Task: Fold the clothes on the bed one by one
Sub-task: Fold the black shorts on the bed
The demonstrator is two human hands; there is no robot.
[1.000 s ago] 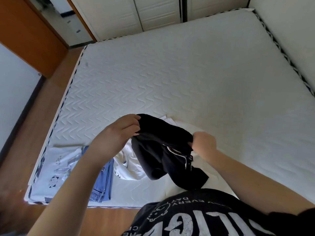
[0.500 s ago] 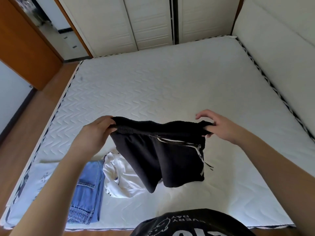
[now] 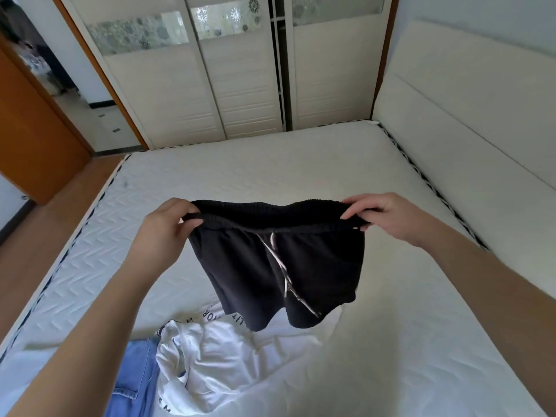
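A pair of black shorts (image 3: 270,266) with a white drawstring hangs in the air above the bed (image 3: 270,170), stretched out by its elastic waistband. My left hand (image 3: 164,227) pinches the waistband's left end and my right hand (image 3: 388,216) pinches its right end. Below the shorts a crumpled white T-shirt (image 3: 216,362) with dark lettering lies on the mattress near me. Blue jeans (image 3: 135,383) lie to its left, partly hidden by my left forearm.
The white quilted mattress stretches away to sliding wardrobe doors (image 3: 228,79) at the far side. A padded white headboard (image 3: 469,115) runs along the right. Wooden floor (image 3: 39,236) and an orange door (image 3: 33,124) are on the left.
Both hands have lifted the black shorts off the clothes pile and pulled the waistband wide and level. My view has tilted up toward the wardrobe.
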